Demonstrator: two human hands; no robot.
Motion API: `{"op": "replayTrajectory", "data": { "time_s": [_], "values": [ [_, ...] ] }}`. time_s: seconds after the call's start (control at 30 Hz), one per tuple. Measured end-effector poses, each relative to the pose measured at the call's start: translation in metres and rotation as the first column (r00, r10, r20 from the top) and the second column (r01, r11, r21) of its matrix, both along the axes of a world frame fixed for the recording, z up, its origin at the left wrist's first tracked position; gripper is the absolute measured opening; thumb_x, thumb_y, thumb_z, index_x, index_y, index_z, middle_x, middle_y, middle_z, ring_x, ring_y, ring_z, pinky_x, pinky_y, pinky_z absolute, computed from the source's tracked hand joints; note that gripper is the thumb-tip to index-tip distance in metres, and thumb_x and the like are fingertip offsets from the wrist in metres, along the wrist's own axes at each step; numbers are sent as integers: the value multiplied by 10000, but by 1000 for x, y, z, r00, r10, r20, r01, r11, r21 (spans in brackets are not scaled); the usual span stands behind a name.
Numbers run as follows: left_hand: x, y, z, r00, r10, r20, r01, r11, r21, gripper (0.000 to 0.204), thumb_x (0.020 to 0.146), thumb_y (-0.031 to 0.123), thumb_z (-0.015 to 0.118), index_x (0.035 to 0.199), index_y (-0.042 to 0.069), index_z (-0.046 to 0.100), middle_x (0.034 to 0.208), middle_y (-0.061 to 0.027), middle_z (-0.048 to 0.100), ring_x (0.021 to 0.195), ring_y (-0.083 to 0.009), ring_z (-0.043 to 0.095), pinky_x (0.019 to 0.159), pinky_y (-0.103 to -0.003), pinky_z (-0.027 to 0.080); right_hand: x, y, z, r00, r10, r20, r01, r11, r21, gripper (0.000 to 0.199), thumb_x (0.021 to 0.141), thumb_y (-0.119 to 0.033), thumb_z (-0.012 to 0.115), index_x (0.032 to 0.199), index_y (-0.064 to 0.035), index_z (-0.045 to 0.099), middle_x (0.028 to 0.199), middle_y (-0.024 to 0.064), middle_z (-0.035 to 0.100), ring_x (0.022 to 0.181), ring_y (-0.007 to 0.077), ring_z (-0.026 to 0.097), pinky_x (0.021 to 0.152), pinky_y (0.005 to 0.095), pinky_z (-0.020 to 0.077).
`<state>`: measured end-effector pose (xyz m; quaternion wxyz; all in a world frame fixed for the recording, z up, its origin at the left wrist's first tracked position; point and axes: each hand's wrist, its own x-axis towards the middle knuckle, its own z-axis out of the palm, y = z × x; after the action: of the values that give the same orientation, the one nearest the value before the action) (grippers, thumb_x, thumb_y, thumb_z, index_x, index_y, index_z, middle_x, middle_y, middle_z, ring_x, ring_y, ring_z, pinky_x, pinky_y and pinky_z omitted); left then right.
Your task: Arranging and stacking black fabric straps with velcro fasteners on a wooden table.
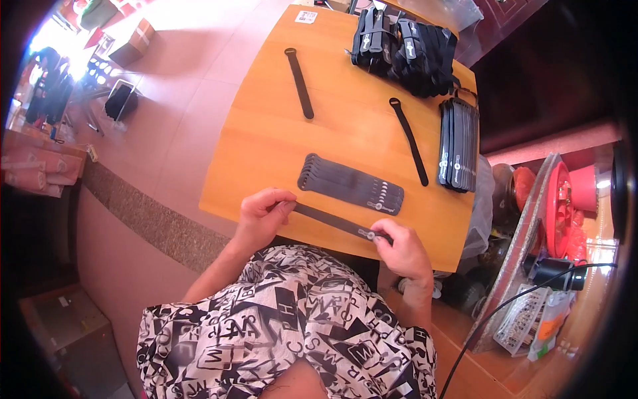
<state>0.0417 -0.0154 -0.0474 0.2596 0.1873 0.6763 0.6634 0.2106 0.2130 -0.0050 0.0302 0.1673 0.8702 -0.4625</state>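
Note:
Between my two hands a dark grey cable strap [330, 218] with a pale printed mark is stretched out over the table's near edge. My left hand [264, 211] pinches its left end, and my right hand [402, 249] pinches the right end, by the mark. Just beyond it lies a fanned row of overlapping grey straps [345, 183], rounded loop ends to the left. Farther off, a single black strap [300, 84] lies at the left and another black strap [409, 141] at the right, each with a slotted head at its far end.
The wooden table [256, 143] carries a stack of straps [458, 143] at its right edge and bundled black straps [402, 50] at the far right. A small white label [306, 17] sits at the far left corner. Right of the table stand a red basin [561, 209] and a black cable [488, 322].

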Motion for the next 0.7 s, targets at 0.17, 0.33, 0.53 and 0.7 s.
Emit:
{"op": "replayTrajectory", "data": {
  "time_s": [0.17, 0.33, 0.53, 0.7],
  "values": [
    [-2, 6, -2, 998, 29, -55, -31, 999, -31, 60, 852, -15, 641, 908, -17, 659, 786, -22, 592, 612, -67, 550, 514, -203, 446, 21, 11, -28, 966, -252, -52, 233, 943, -238, 99, 863, -7, 556, 951, 18, 594, 706, -38, 536, 632, 49, 498, 553, 221, 417],
    [-6, 15, 6, 989, -18, 144, 33, 994, -103, 136, 853, -32, 624, 986, -52, 609, 759, -42, 607, 610, -74, 567, 522, -210, 455, 20, 14, -35, 875, -484, -8, 462, 839, -287, 39, 859, -29, 597, 850, 7, 609, 651, -28, 546, 591, 33, 468, 526, 211, 392],
    [-19, 17, -4, 954, -39, 297, 46, 999, -17, 133, 855, -41, 591, 988, -49, 595, 712, -75, 631, 575, -109, 595, 504, -223, 473, 14, 18, -38, 859, -508, -60, 488, 849, -204, 74, 855, -48, 611, 807, 9, 609, 622, -28, 540, 563, 37, 461, 511, 220, 391],
    [-20, 24, 5, 968, 56, 243, 0, 974, -226, 95, 843, -1, 629, 924, -49, 622, 648, -45, 612, 517, -84, 557, 459, -215, 435, 10, 22, -47, 875, -483, -26, 471, 864, -179, 110, 838, -74, 621, 774, 14, 611, 585, 3, 547, 545, 52, 475, 504, 242, 402]
  ]
}}
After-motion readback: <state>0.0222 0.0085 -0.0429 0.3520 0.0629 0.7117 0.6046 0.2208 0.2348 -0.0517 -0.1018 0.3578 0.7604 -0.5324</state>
